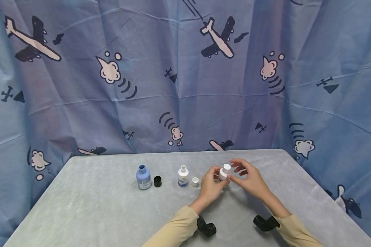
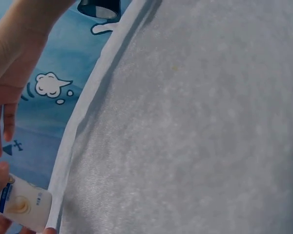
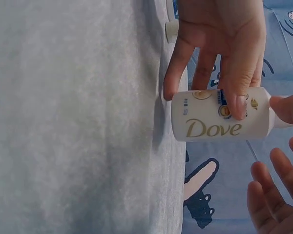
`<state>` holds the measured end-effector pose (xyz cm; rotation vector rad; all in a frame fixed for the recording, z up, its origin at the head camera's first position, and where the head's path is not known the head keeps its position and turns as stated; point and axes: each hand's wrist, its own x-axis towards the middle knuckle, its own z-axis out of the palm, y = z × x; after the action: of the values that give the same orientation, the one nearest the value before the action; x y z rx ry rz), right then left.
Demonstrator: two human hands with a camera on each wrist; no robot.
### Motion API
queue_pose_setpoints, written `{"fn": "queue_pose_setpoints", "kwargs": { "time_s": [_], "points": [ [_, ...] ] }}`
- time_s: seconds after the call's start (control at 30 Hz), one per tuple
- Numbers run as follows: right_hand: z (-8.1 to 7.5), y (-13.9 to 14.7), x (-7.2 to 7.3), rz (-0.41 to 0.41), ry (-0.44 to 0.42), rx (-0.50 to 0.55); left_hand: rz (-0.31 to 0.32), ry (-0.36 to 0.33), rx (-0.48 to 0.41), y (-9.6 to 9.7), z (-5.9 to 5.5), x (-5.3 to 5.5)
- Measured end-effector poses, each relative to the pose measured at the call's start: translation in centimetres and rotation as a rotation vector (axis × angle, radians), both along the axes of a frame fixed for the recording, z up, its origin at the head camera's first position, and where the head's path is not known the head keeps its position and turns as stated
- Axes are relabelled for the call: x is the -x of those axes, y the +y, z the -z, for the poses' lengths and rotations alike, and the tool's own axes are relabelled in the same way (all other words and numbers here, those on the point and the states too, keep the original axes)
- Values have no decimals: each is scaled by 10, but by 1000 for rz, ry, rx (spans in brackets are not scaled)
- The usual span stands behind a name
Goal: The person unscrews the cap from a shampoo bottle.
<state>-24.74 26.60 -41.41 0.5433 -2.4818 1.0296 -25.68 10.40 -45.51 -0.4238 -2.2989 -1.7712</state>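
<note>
My left hand [image 1: 211, 185] grips a small white Dove bottle [image 3: 205, 117], its thumb across the label and its fingers behind. The bottle is held above the table and wears a white cap [image 1: 226, 168]. Beside the cap is my right hand [image 1: 249, 178], fingers spread apart and thumb at the neck; in the right wrist view that thumb [image 3: 289, 108] overlaps the bottle's shoulder. To the left stand an uncapped white bottle [image 1: 183, 177] with a white cap [image 1: 195, 181] next to it, and an uncapped blue bottle [image 1: 143, 178] with a black cap [image 1: 157, 181] at its side.
A grey-white cloth covers the table [image 1: 96, 202]. Behind it hangs a blue curtain [image 1: 148, 79] printed with planes and clouds. Black wrist mounts [image 1: 206, 227] are strapped at both sleeves, low over the table.
</note>
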Motion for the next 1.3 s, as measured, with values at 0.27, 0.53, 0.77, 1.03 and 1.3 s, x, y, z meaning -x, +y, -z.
{"fn": "queue_pose_setpoints", "kwargs": {
  "time_s": [0.27,0.53,0.77,1.03,1.3],
  "points": [
    [-3,-4,-2,4,-9,8,9,5,5,-2,-5,-3],
    [-4,-6,-6,12,20,4,-4,43,71,-6,-2,-3],
    [-3,-8,-6,30,14,-2,-6,56,82,-7,-3,-4],
    [-5,-12,-7,57,-28,21,0,23,88,-7,-6,-6],
    [-7,-14,-7,94,-51,48,-4,45,94,-7,-5,-5]
  ]
}}
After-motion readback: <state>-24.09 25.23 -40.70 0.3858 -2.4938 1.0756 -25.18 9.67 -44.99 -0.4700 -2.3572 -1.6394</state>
